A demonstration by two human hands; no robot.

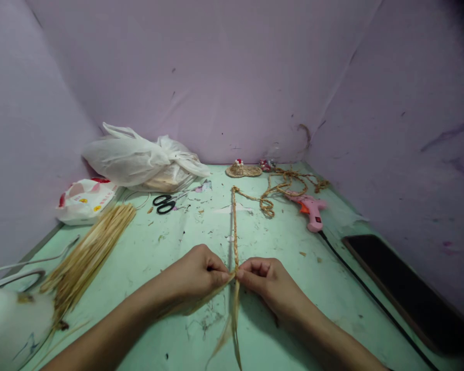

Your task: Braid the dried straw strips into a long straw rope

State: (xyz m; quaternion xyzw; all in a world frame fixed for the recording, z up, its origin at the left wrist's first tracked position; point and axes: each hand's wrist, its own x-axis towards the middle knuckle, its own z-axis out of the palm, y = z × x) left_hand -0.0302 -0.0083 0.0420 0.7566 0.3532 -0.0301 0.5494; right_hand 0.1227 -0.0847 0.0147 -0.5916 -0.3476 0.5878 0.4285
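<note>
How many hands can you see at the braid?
2: the left hand, pinching a strand left of the braid, and the right hand, at the braid's near end. No others show.

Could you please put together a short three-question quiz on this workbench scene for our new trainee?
1. True or false: the black-handled metal scissors lie to the left of the thin, upright-looking tan fibre braid.

2. Multiple choice: the black cord runs from which thing?
A) the knotted white plastic bag
B) the pink plastic gun-shaped tool with an orange trigger
C) the bundle of tan straw

3. Short answer: which is pinching fibre at the near end of the plaited part, the bare left hand, the bare right hand or both?

Key: 1. True. 2. B. 3. Both.
</note>
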